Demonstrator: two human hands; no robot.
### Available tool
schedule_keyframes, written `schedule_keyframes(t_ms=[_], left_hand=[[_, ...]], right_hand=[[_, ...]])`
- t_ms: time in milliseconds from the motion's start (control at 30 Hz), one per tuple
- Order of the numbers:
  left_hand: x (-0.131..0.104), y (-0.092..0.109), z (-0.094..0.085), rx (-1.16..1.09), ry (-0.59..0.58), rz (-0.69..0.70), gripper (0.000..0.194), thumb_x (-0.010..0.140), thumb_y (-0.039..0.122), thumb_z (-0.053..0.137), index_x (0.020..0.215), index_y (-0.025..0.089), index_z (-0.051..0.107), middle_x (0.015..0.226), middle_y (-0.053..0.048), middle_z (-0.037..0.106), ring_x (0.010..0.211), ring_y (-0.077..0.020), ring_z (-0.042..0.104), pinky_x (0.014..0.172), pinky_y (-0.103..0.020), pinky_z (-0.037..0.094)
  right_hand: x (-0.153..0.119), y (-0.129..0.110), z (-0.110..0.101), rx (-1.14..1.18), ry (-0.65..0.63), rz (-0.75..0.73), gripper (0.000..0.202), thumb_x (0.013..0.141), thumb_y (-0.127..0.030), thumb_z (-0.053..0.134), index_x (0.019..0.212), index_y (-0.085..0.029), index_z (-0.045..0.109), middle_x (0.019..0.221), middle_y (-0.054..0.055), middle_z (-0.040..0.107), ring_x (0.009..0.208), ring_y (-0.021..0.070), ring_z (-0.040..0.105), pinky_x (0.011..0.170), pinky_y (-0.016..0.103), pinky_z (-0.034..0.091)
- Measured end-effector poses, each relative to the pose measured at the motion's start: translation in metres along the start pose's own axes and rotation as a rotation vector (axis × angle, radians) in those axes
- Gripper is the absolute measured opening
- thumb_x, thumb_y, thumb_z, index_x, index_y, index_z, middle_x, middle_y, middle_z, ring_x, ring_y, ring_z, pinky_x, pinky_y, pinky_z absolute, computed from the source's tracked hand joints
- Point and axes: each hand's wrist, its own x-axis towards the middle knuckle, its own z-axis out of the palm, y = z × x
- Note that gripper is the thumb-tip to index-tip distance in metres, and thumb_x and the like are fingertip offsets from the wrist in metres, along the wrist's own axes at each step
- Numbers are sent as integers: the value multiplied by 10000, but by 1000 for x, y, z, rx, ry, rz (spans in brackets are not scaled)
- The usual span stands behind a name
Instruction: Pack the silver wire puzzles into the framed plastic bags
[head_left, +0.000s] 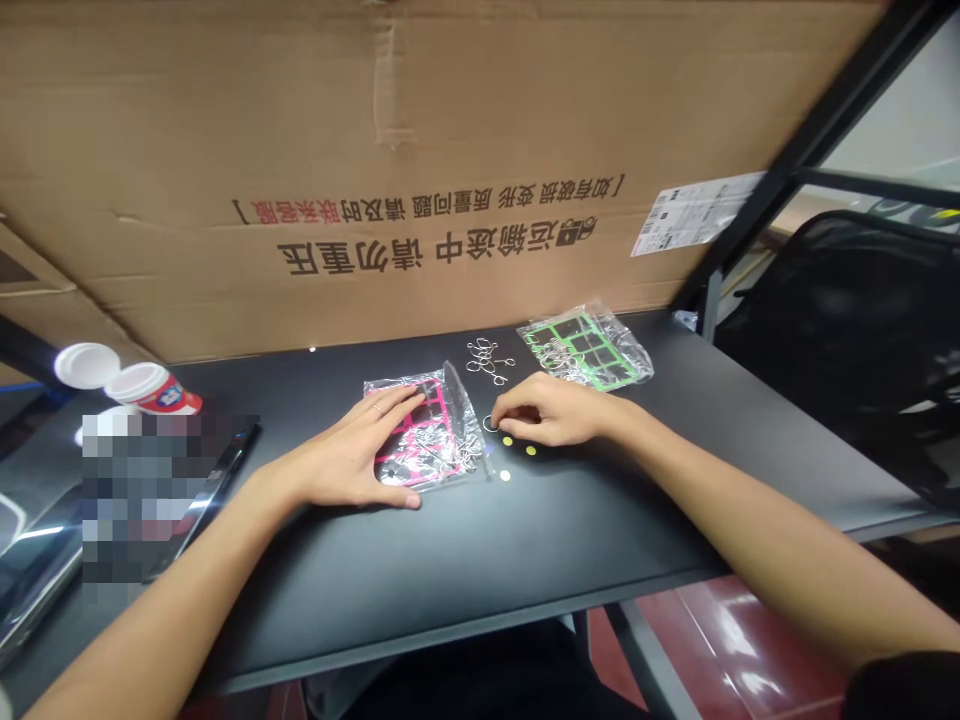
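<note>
My left hand (360,450) lies with fingers spread over a clear plastic bag (472,430) that holds a pink grid frame (442,400) and metal rings. Thumb and fingers of my right hand (555,408) are pinched together on a small metal ring (486,425) at the table surface. Close to that hand are a few small pale yellow discs (531,451). Several loose metal rings (491,362) lie behind it. Farther back is a second clear bag with a green grid frame (600,352) and more metal rings.
A large cardboard sheet (450,100) with printed text stands along the back of the black table (450,560). White and red cups (154,388) and a dark, partly blurred device (217,480) are at left. A black chair (840,300) stands beyond the right edge.
</note>
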Motion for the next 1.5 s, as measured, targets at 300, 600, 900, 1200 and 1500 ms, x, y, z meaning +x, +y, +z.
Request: schedule_keyframes(t_ms=[300, 600, 900, 1200, 1500], left_hand=[[0, 1, -2, -14, 12, -6, 1288, 820, 876, 768, 1802, 281, 185, 1872, -148, 139, 1713, -472, 172, 1388, -652, 245], [1, 3, -3, -4, -17, -21, 1285, 842, 880, 743, 1805, 272, 148, 1877, -148, 105, 1727, -449, 131, 1395, -647, 230], [1, 1, -2, -8, -7, -14, 1276, 846, 867, 751, 1804, 266, 160, 1877, -148, 106, 1726, -451, 135, 1401, -635, 224], [0, 0, -1, -13, -2, -13, 1278, 849, 855, 759, 1806, 268, 149, 1875, -159, 105, 1722, -455, 147, 1394, -643, 243], [0, 3, -3, -8, -9, -19, 1280, 848, 873, 742, 1803, 243, 169, 1874, -161, 112, 1722, -454, 149, 1395, -649, 233]], right_hand=[[2, -3, -2, -193, 180, 194, 422, 1084, -290, 529, 1407, -160, 767, 798, 60, 804, 669, 208, 687, 720, 319, 454], [6, -22, 16, 28, -16, -109, 339, 1021, -202, 607, 1283, -196, 823, 1030, 70, 855, 731, 177, 704, 726, 294, 479], [8, -18, 17, -22, -35, -62, 177, 1046, -292, 642, 1073, -200, 791, 700, -18, 659, 619, 135, 564, 626, 261, 357], [6, -13, 11, -96, 91, 98, 42, 994, -224, 611, 1023, -217, 642, 659, -50, 625, 576, 137, 506, 628, 273, 320], [7, -4, 9, -200, 170, 212, 211, 1063, -287, 581, 1229, -198, 676, 724, -8, 670, 627, 173, 543, 646, 293, 351]])
